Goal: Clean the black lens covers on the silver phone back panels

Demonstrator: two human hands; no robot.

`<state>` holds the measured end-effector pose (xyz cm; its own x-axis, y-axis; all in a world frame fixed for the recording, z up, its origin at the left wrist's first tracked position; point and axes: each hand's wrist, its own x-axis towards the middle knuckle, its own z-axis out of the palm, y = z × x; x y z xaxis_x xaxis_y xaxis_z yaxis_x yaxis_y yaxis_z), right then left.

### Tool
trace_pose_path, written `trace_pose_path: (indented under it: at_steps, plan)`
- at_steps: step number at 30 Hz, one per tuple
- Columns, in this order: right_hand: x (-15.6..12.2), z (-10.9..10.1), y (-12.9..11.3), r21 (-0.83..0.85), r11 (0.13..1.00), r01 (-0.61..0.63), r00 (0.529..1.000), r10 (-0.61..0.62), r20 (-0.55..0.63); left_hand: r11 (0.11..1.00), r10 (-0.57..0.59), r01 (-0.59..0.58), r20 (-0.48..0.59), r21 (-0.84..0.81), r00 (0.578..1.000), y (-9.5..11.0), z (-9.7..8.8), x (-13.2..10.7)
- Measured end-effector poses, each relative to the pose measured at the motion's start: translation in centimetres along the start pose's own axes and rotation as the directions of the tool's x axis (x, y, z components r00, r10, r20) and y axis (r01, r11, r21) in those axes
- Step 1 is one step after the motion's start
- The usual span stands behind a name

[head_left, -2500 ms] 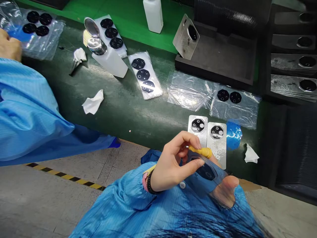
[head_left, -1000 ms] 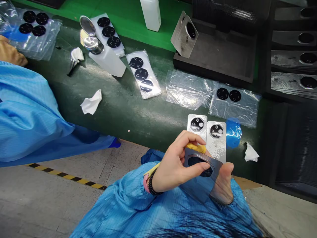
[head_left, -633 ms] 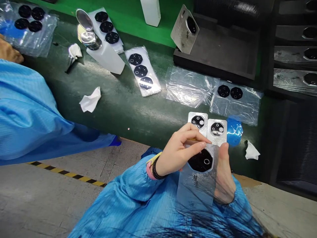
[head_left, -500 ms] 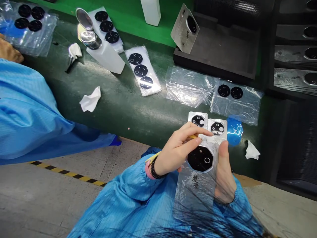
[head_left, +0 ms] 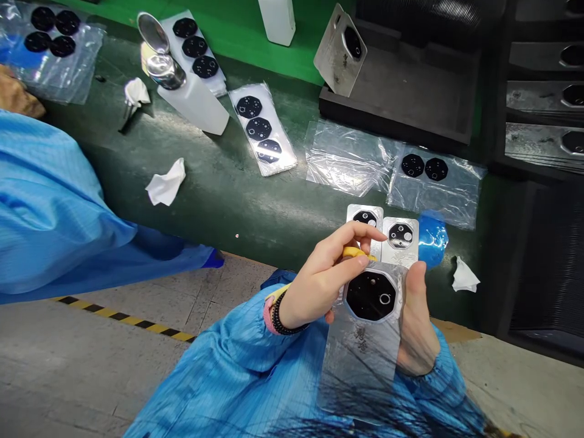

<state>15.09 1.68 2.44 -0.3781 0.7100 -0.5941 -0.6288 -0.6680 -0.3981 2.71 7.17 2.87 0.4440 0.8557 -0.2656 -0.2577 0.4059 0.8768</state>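
Observation:
A silver phone back cover (head_left: 365, 347) with a black octagonal camera panel (head_left: 370, 295) is held face up over my lap. My right hand (head_left: 417, 328) grips its right edge, thumb along the side. My left hand (head_left: 328, 274) pinches the cover's top left corner, its fingers curled; a yellow finger cot (head_left: 354, 252) shows on one finger. Just beyond, two more silver covers (head_left: 387, 234) with camera panels lie side by side on the dark green bench (head_left: 219, 188).
Clear film sheets with black octagonal panels (head_left: 424, 168) (head_left: 259, 129), a tipped white bottle with metal cap (head_left: 182, 91), crumpled wipes (head_left: 166, 182) (head_left: 464, 277), blue film (head_left: 431, 238) and a cover leaning on a dark tray (head_left: 341, 52) lie around. Another person's blue sleeve (head_left: 55, 201) is at left.
The cover has turned from edge-on and tilted to face up, showing its black camera panel. My left hand's fingers shifted to its top corner; the right hand keeps its grip.

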Motion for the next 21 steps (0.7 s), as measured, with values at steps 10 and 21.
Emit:
trace_pose_path:
  at_steps: [10, 21]
  plan:
    - [0.04, -0.05, -0.04, 0.010, 1.000, -0.005, 0.999, 0.006, -0.045, 1.000, 0.001, -0.001, 0.010, 0.013, 1.000, -0.51, -0.30, -0.09]
    - [0.63, -0.35, 0.26, -0.028, 0.998, 0.049, 0.999, -0.050, -0.007, 0.989, 0.016, -0.021, 0.036, 0.144, 0.999, -0.27, -0.64, 0.28]
